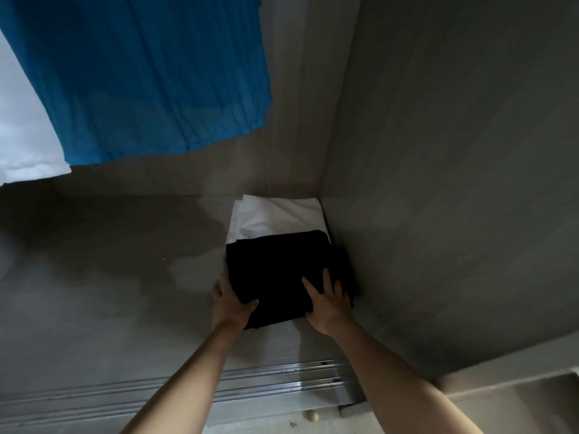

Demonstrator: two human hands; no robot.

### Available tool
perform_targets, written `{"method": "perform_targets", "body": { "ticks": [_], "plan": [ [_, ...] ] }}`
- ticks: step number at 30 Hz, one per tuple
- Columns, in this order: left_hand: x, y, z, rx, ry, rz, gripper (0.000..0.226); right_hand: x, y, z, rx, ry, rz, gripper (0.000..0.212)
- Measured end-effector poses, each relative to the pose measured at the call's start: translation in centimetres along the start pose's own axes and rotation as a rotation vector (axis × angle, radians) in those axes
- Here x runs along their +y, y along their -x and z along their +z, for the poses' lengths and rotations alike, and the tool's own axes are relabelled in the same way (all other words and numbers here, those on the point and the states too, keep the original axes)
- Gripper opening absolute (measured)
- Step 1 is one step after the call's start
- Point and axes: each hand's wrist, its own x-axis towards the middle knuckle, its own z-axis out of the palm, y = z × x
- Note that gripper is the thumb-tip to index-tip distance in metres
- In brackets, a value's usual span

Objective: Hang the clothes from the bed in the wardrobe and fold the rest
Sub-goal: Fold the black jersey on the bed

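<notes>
Item inspected: folded black garment (279,270). It lies on the wardrobe floor (109,261), and its far edge overlaps the near part of the folded white garment (275,214). The white garment sits in the rear corner, against the right side wall (438,183). The near part of the black garment extends past the white garment, towards the person. Whether that part rests on the floor or is slightly lifted cannot be determined.

Left hand (230,303): grasping the near-left corner of the black garment, on the person's side of the white garment. The thumb is hooked over the top of the cloth and the fingers run along its left edge. Whether the fingertips reach under the cloth cannot be seen.

Right hand (329,303): released, not clenched. It lies flat on top of the black garment's near-right part, fingers spread and pointing towards the white garment. The thumb sits at the near edge.

Other items: a blue garment (150,73) hangs above and to the left of the white garment. A white hanging garment (22,136) is further left, partly behind the blue one. A metal door track (266,380) crosses the floor edge on the person's side of the white garment, beneath both forearms. A small pale object (312,416) lies just beyond that track, nearest the person; what it is cannot be told.
</notes>
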Motion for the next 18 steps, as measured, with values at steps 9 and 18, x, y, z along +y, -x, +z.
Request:
{"method": "perform_targets", "body": {
  "ticks": [9, 18],
  "plan": [
    [1.1, 7.4, -2.5, -0.138, -0.474, 0.176, 0.081, -3.2, 8.5, -3.4, 0.022, -0.053, -0.015, 0.065],
    [14.0, 24.4, -14.9, -0.316, -0.529, 0.479, 0.055, -2.2, 29.6, -18.8, 0.019, -0.108, -0.137, 0.06]
  ]
}}
